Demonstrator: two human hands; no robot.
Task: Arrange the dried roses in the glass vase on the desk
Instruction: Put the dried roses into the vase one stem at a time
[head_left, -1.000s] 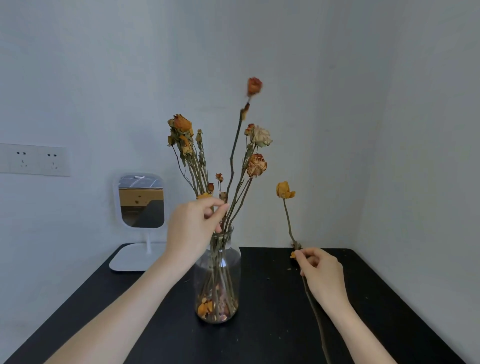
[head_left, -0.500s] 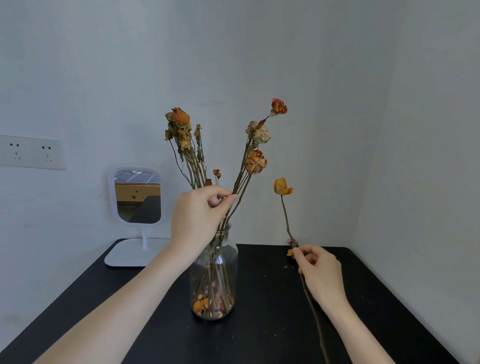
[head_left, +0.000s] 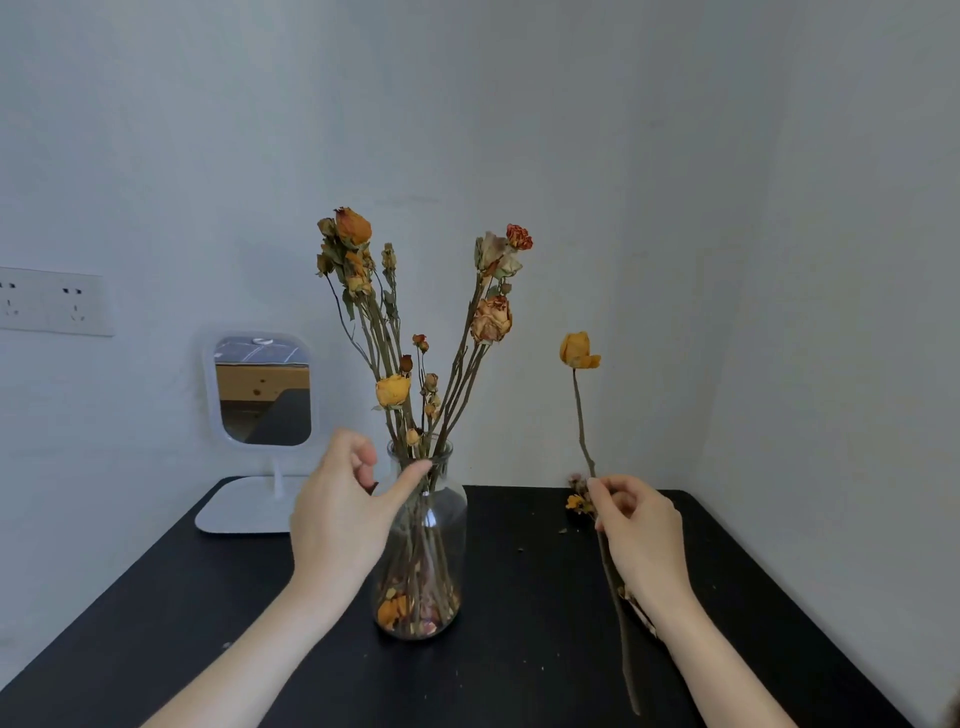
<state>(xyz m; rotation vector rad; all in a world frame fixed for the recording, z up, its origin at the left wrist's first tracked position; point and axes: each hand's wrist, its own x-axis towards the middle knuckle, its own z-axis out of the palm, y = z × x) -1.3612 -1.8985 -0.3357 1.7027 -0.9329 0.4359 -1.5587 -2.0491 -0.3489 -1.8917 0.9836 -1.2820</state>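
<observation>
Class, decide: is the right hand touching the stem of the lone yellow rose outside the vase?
Touching. The head view shows the right hand pinching the yellow rose's stem, which continues below the palm.

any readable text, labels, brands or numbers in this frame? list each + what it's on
None readable in the head view.
Wall socket plate: slots only, no lettering visible.
Table mirror: reflection only, no brand mark visible.
Glass vase: no label.
Yellow rose held in the right hand: no tag.
Black desk: no print.
</observation>
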